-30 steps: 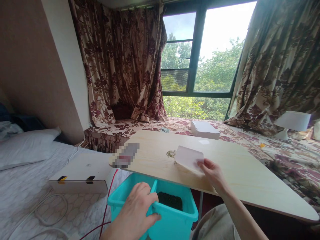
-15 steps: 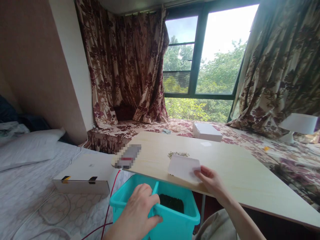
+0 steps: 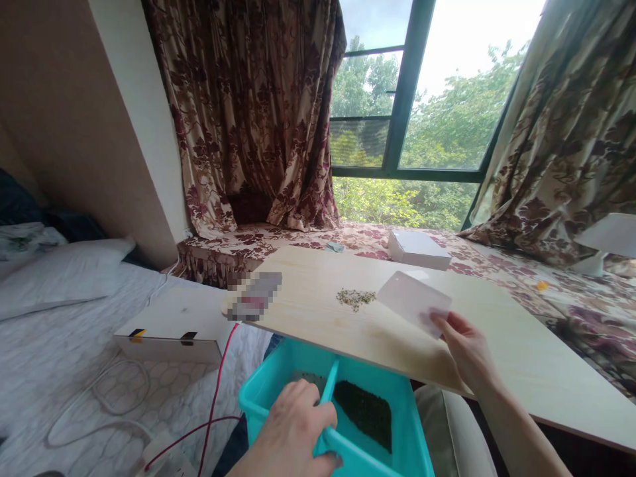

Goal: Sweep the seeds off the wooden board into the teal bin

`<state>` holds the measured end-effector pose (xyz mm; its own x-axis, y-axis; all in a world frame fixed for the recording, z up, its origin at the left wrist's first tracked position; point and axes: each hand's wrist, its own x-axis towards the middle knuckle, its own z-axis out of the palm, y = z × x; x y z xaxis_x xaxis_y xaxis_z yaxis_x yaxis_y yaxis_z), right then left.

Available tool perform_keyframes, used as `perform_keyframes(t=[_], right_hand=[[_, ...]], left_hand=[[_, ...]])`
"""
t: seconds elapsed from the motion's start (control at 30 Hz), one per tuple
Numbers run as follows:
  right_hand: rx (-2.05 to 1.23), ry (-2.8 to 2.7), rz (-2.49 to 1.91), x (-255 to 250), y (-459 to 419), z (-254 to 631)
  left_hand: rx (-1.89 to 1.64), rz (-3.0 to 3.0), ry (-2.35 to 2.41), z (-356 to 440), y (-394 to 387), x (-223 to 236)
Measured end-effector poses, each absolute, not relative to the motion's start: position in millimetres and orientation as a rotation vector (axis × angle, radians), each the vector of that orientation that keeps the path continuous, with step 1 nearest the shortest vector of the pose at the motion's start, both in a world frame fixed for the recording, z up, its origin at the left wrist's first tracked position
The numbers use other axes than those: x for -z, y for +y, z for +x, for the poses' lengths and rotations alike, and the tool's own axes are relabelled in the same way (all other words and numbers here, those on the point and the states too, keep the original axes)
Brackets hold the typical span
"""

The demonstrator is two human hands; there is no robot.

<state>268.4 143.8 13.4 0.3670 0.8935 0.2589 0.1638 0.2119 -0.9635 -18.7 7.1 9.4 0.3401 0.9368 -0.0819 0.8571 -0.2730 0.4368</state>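
My left hand (image 3: pixel 298 424) is closed around the divider handle of a turquoise two-part bin (image 3: pixel 415 424), below the table's front edge. Dark, fine loose material (image 3: pixel 365 411) lies in the bin's right compartment; a few specks show in the left one. My right hand (image 3: pixel 464 344) pinches the lower right corner of a thin, translucent white plastic sheet (image 3: pixel 412 298), held tilted over the tabletop. Just left of the sheet, a small scatter of greenish-brown bits (image 3: pixel 356 299) lies on the pale wooden table (image 3: pixel 308 285).
A pixelated flat object (image 3: pixel 256 296) lies at the table's left end, with a red cable (image 3: pixel 218 391) hanging near it. White boxes rest on the bed (image 3: pixel 173 324) and on the window ledge (image 3: pixel 420 250). A white lamp (image 3: pixel 609 235) stands at the right.
My right hand has moved the sheet right and up, away from the table's front edge, uncovering the scattered bits. My left hand stays on the bin, which appears further right as the view shifted.
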Motion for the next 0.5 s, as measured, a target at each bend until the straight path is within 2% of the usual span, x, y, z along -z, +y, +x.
perform_keyframes(t=[0.2, 0.37, 0.5], right_hand=[[-0.730, -1.024, -1.288, -4, 151, 267], [-0.698, -1.011, -1.274, 5, 154, 271], [-0.686, -0.993, -1.285, 7, 155, 272]], left_hand=[[-0.038, 2.126, 1.588, -13, 5, 14], [-0.102, 2.046, 1.657, -6, 7, 15], [0.020, 2.045, 1.719, -1, 15, 15]])
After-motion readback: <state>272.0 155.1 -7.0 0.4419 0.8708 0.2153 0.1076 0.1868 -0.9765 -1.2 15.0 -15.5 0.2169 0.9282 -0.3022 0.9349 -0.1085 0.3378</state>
